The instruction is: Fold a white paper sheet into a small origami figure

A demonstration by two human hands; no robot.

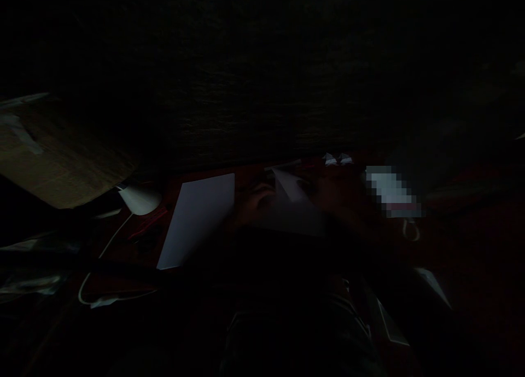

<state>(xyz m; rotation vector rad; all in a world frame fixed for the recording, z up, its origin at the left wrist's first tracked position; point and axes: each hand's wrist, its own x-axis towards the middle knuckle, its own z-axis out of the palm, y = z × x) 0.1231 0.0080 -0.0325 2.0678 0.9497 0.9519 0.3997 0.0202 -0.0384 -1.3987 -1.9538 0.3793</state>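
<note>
The view is very dark. My left hand (256,199) is at the left edge of a folded sheet of paper (301,213), its fingers curled against it. At the paper's right side is my right hand (332,196), so dim that its fingers cannot be made out. One corner of the sheet points up and away. A flat white sheet (200,218) lies on the dark red table (123,251) to the left of my left hand.
Two small folded paper pieces (338,159) stand at the table's back edge. A blurred-out pale item (394,192) lies right. A white cup-like object (141,199), a cord (117,232) and a large brown object (57,152) are left.
</note>
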